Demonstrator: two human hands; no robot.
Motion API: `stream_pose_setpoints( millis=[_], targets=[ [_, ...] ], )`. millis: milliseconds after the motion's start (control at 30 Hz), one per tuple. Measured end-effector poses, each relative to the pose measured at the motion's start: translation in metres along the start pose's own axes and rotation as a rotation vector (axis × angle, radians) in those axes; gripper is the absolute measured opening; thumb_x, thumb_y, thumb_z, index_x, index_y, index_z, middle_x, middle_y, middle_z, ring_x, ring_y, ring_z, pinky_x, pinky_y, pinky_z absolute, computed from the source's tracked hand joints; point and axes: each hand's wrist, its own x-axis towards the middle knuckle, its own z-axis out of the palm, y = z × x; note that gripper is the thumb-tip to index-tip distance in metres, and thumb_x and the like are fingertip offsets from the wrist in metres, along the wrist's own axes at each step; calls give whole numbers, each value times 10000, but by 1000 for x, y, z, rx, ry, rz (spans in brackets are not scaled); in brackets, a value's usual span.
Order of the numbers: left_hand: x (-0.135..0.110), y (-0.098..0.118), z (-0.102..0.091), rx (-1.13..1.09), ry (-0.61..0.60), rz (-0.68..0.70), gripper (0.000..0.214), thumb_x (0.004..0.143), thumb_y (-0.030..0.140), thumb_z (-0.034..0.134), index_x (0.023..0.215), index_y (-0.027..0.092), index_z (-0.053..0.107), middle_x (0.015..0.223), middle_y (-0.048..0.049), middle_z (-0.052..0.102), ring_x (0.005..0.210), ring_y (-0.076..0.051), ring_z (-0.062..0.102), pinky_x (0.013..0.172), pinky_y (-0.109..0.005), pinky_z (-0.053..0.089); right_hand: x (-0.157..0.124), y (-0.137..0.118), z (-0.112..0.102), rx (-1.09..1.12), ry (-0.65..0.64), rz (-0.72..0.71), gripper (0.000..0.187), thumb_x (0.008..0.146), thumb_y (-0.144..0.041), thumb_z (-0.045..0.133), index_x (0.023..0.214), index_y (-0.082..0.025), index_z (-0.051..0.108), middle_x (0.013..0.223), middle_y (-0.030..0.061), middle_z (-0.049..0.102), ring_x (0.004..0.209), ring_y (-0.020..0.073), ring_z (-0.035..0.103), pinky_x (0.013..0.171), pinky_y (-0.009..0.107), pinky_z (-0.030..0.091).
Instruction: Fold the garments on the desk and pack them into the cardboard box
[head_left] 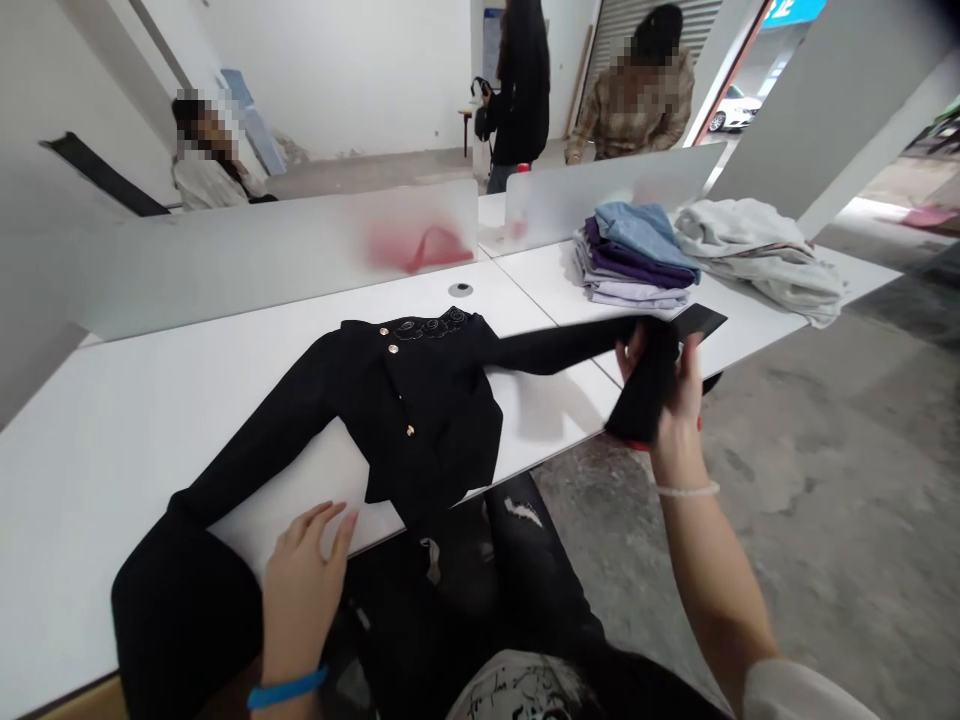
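Black jacket (420,410) lies spread on the white bench (97,420); right hand (671,385) grips its sleeve end past the edge; left hand (304,570) rests flat, fingers extended, on the bench.

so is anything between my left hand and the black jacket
Nothing visible does: the left hand lies flat on the white table, close beside a sleeve of the black jacket.

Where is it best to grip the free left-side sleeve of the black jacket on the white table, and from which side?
Take the wide cuff end of the free black fabric sleeve from the white table's near edge: it lies flat, the cuff seems to hang over that edge, beside the open left hand. The right hand holds the other sleeve.
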Motion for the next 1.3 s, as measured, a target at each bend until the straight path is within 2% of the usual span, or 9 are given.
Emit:
stream_pose_setpoints(
  millis=[133,200,300,533,633,767,1000,1133,1300],
  targets=[
    [-3,9,37,24,46,137,545,852,565,368,1055,130,626,1222,-184,588,1183,-352,485,996,-497,381,16,16,19,607,278,-16,513,867,-630,330,1037,-240,616,1239,92,600,1230,198,505,1009,449,418],
    [-2,15,47,-8,68,147,565,848,569,376,1115,118,588,1234,-190,581,1241,-363,438,1028,-520,345,2,25,43,657,208,154,464,867,-599,378,1066,-253,614,1198,83,624,1158,217,560,966,468,448],
    [3,30,49,-88,44,96,485,858,528,375,1066,140,579,1147,-174,618,1183,-346,490,987,-507,385,-29,28,83,233,-133,334,448,836,-560,497,1084,-217,641,1001,106,672,919,244,632,871,445,490],
    [8,63,37,-344,-93,-197,375,872,520,392,1031,203,514,757,-35,626,676,-215,618,632,-330,482,-67,2,134,-579,-541,-77,758,805,-485,628,1455,-234,329,1121,148,512,987,288,517,878,473,450],
    [5,70,42,-172,-108,-71,434,812,574,488,1014,196,558,870,-72,630,747,-241,620,622,-337,476,-71,2,138,-588,-587,-92,859,784,-453,665,1493,-258,222,1091,126,519,986,289,504,872,473,440],
    [6,70,51,-82,-120,36,364,834,479,488,1009,177,592,1030,-145,647,907,-306,623,711,-376,474,-72,8,140,-357,-494,37,605,840,-259,568,1416,-249,380,845,36,576,748,199,532,772,385,470],
    [-4,40,19,-618,45,-447,480,834,568,472,1135,196,516,558,37,523,500,-181,533,517,-297,445,-54,-1,111,13,27,172,275,853,-328,505,1109,-228,498,714,-38,447,576,118,460,536,248,435],
    [-24,20,0,-391,-123,-484,612,794,616,495,1231,188,487,521,46,503,493,-202,547,488,-304,431,-56,-6,87,-19,-109,288,289,880,-431,482,1087,-232,515,643,-58,376,496,110,423,427,224,393],
    [-42,17,3,-56,-236,-286,648,826,626,400,1297,188,477,899,-81,613,815,-274,623,642,-378,500,-92,-3,74,-343,-495,188,462,842,-450,575,1243,-224,534,869,28,556,704,164,560,660,305,509]
  ],
)
